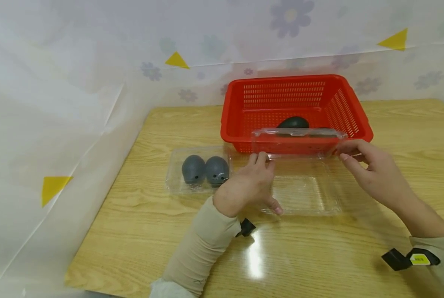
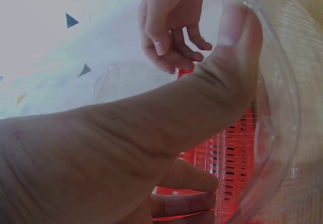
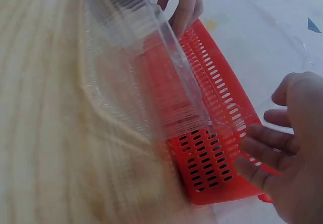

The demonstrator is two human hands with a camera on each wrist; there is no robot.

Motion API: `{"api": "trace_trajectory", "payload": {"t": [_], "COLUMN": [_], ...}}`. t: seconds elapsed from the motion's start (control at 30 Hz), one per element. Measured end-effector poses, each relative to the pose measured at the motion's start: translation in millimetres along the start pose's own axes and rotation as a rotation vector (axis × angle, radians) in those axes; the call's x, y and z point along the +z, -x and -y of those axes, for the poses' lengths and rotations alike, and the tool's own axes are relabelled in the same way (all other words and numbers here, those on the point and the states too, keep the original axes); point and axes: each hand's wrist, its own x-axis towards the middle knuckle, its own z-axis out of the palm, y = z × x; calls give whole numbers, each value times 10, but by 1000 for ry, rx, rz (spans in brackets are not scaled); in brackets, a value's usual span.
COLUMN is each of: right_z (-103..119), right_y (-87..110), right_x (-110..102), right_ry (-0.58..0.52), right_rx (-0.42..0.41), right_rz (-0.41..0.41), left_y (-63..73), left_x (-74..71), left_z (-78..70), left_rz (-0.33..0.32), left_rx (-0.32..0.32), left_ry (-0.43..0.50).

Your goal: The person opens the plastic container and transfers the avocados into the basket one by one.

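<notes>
A clear plastic clamshell box lies open on the table with its lid raised at the back, against the red basket. My left hand rests at the box's left side, its thumb extended towards the front and its fingers by the hinge edge. Near the lid's right corner is my right hand, its fingers loosely bent. In the right wrist view these fingers hold nothing visible. No contents show in this box. To the left, another clear box contains two grey-blue egg-shaped things with dark dots.
The red perforated basket stands behind the open box. Inside it lies a dark green oval thing, with another dark one partly hidden behind the lid. A patterned white sheet hangs along the table's back and left edges.
</notes>
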Motion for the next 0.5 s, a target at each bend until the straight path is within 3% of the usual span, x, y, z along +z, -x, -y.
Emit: {"api": "trace_trajectory", "payload": {"t": [0.17,0.33,0.5], "right_z": [-19,68,151], "right_y": [127,207,252], "right_x": [37,93,183], "right_ry": [82,139,219], "right_rx": [-29,-198,-309], "right_rz": [56,77,228], "left_y": [6,2,-7], "left_x": [-6,-23,6], "left_z": [-5,-52,-192], "left_rz": [4,22,28], "left_rx": [5,-3,29], "left_ry": [1,-23,-34]}}
